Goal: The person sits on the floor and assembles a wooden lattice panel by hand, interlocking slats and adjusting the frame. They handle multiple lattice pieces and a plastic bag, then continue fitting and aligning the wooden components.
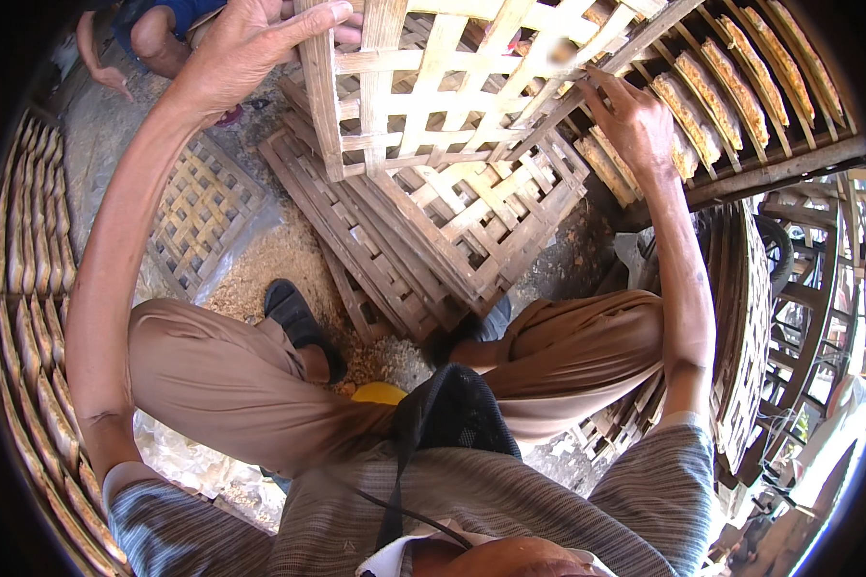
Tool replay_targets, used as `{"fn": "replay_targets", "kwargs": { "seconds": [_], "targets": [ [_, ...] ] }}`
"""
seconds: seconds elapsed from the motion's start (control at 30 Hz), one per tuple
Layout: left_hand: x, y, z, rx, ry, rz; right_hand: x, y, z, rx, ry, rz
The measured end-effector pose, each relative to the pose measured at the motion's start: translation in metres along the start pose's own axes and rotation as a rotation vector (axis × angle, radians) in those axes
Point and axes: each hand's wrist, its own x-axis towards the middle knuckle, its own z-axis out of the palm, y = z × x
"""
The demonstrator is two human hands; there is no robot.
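Note:
A woven bamboo tray (409, 106) with a wooden frame is held tilted up in front of me at the top of the view. My left hand (245, 48) grips its left upper part, thumb across the front and fingers partly behind the slats. On the opposite side, my right hand (635, 120) has its fingers bent onto the tray's right frame edge. Beneath it lies an uneven stack of similar trays (481, 216), between and just beyond my feet.
Another bamboo lattice (207, 212) lies on the floor at left, near scattered crumbs (269, 260). A slatted rack (760, 173) at upper right holds several pieces with ragged orange-brown edges. More layered pieces (29, 221) line the far left. Another person's hand (111, 79) shows at upper left.

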Motion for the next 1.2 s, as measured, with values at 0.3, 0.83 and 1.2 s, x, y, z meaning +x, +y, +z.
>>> {"fn": "replay_targets", "kwargs": {
  "seconds": [0.3,0.83,1.2],
  "targets": [
    [0.007,-0.009,-0.010,0.027,-0.014,0.010,-0.001,0.010,0.033,-0.193,-0.009,-0.223],
    [-0.002,-0.012,-0.009,0.075,-0.012,0.009,-0.002,-0.008,0.030,0.101,-0.318,-0.162],
    [0.003,-0.032,-0.026,0.218,-0.099,0.142,-0.003,-0.007,0.019,0.102,0.000,0.098]
  ]
}}
